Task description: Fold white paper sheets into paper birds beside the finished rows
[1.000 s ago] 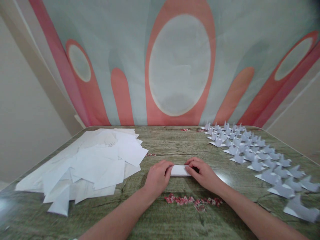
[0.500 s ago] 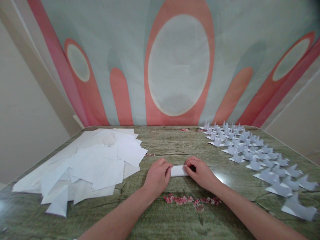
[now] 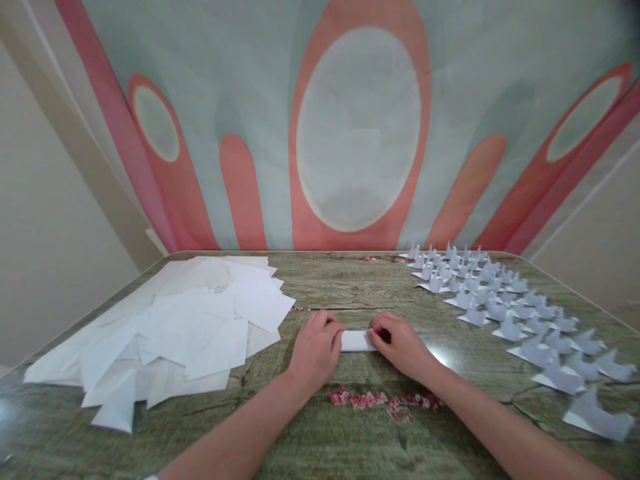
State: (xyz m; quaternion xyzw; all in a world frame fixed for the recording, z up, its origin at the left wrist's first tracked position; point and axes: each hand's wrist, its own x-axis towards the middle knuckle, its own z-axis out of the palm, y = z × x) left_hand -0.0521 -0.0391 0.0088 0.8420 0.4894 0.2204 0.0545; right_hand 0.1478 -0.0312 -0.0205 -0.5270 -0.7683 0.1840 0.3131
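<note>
Between my two hands lies a small folded strip of white paper (image 3: pixel 355 341), low over the wood-patterned table. My left hand (image 3: pixel 317 345) is closed on its left end, thumb and fingers pinched together. At the other end, my right hand (image 3: pixel 397 340) pinches the paper, its fingers curled. Both ends of the strip are hidden behind my fingers, so only its middle shows.
On the left side spreads a loose heap of white paper sheets (image 3: pixel 200 333), with a folded paper triangle (image 3: pixel 118 408) at its near edge. Rows of folded white paper birds (image 3: pixel 535 347) stand along the right. A patterned backdrop (image 3: pixel 270 120) hangs behind the table (image 3: pixel 330 287).
My left hand has shifted very slightly, its fingers a little higher over the paper. My right hand and the strip stay nearly where they were.
</note>
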